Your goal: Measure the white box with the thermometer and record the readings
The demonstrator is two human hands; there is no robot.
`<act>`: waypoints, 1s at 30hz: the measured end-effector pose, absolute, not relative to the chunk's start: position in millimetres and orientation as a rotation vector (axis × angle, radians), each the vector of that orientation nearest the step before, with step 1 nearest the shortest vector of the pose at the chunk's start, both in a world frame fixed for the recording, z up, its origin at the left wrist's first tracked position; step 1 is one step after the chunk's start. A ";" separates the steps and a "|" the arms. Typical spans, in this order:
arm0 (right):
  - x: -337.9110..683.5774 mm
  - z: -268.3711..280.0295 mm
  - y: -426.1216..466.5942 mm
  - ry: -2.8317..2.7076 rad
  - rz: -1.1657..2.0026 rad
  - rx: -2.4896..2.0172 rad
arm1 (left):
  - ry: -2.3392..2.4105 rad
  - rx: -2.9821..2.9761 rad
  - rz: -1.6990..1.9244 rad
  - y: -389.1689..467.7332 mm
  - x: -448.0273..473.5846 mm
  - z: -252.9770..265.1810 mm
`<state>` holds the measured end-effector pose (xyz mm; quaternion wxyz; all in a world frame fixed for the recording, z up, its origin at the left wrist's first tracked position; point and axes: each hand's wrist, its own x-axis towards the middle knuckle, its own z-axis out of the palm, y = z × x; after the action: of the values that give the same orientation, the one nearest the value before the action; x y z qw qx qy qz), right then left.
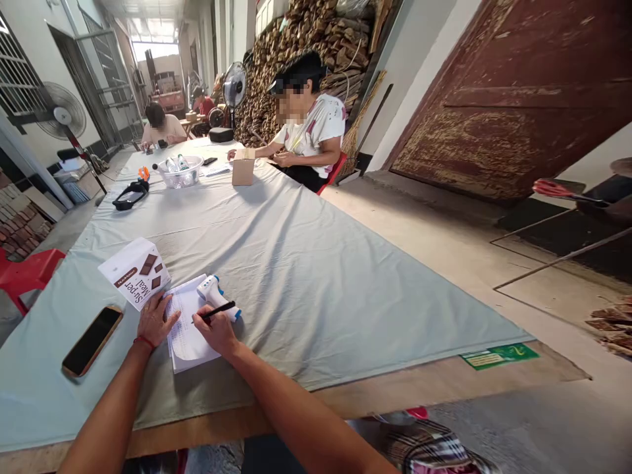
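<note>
My right hand (pixel 216 331) is closed around a black pen (pixel 220 309), its lower end over a notepad (pixel 190 339) that has small writing on its upper part. Flat on the pad's left edge rests my left hand (pixel 154 319), fingers apart, with a red band at the wrist. Just above it, touching or nearly touching the fingertips, is a white packet (pixel 134 273) printed with brown squares. A white and blue infrared thermometer (pixel 210 289) lies across the pad's top right, partly behind my right hand. Left of my left hand lies a phone (pixel 93 341), screen dark.
A pale cloth covers the long table (pixel 306 296). Farther along stand a cardboard box (pixel 243 168), a plastic basket (pixel 178 176) with bottles and a black strapped headset (pixel 131 195). One person (pixel 316 131) sits at the right side; others sit farther back.
</note>
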<state>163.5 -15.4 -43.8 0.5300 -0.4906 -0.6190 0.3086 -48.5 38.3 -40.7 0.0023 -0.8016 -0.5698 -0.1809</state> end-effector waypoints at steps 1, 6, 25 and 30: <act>163.0 -42.9 -15.5 -1.481 0.740 -1.184 | -1.790 -2.507 -0.568 38.8 -48.9 -40.7; 160.1 -40.3 -13.6 -1.554 0.681 -1.206 | -1.798 -2.477 -0.528 40.9 -50.1 -38.2; 156.1 -42.8 -10.3 -1.598 0.629 -1.217 | -1.800 -2.462 -0.563 43.3 -49.0 -35.7; 156.7 -46.6 -13.0 -1.611 0.627 -1.196 | -1.803 -2.467 -0.560 43.0 -47.6 -37.6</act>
<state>156.7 -13.0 -46.6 0.4966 -0.4940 -0.6651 0.2588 -47.6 43.0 -37.6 0.0177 -0.7940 -0.5803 -0.1802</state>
